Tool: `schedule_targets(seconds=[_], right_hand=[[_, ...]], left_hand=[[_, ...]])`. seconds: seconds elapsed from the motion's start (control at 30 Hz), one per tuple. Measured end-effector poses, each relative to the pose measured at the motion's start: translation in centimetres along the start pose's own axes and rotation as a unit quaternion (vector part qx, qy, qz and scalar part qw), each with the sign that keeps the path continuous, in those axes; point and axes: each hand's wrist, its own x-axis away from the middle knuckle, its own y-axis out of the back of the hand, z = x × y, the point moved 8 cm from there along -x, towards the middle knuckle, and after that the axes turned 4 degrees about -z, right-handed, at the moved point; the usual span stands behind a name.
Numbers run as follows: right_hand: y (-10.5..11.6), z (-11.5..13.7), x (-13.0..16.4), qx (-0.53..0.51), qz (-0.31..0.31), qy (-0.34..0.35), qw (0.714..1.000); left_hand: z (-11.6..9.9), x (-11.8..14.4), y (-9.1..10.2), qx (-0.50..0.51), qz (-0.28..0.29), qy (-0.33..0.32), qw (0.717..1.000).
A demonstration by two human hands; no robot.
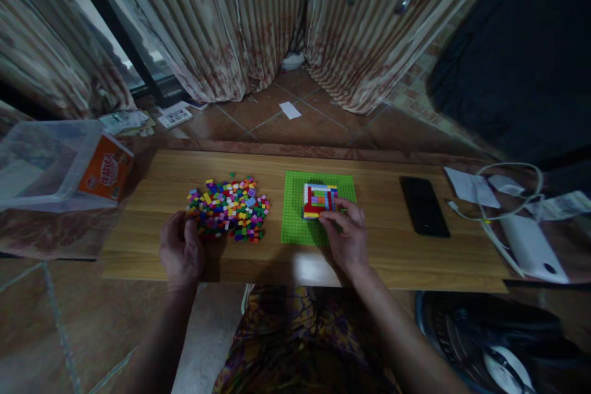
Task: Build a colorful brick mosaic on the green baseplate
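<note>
A small structure of toy building bricks (318, 201) stands on a green baseplate (292, 231), with red, white, yellow and blue walls around a multicoloured inside. My right hand (347, 233) grips its near right corner, thumb at the front and a finger along the right side. To the left, a loose pile of small coloured bricks (231, 206) is spread over the wooden table. My left hand (181, 251) rests at the pile's left edge with curled fingers. Whatever its fingertips hold is hidden.
On the table's right part lies a black phone (425, 206). Beyond it are a white cable (496, 218), a white power bank (533, 249) and papers. A clear plastic bin (50, 160) with an orange label stands at the left. Curtains (240, 31) hang behind.
</note>
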Motion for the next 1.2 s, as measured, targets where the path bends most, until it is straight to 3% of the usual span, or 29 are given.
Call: schedule_targets(seconds=[0.2, 0.43, 0.93, 1.03, 1.2], right_hand=[[0.1, -0.3, -0.1, -0.018, -0.015, -0.009, 1.000], [0.1, 0.2, 0.0, -0.005, -0.004, 0.045, 0.999], [-0.4, 0.1, 0.4, -0.010, 0.008, 0.067, 0.998], [0.6, 0.3, 0.2, -0.007, -0.007, 0.063, 0.998], [3.1, 0.1, -0.3, -0.005, -0.075, -0.014, 0.997]], left_hand=[[-0.2, -0.1, 0.0, -0.010, 0.003, -0.002, 1.000], [-0.4, 0.0, 0.1, -0.021, 0.006, -0.010, 1.000], [-0.1, 0.0, -0.2, -0.013, 0.012, -0.011, 1.000], [-0.2, 0.0, -0.1, -0.003, 0.008, -0.010, 1.000], [-0.2, 0.0, -0.1, 0.006, 0.007, -0.008, 1.000]])
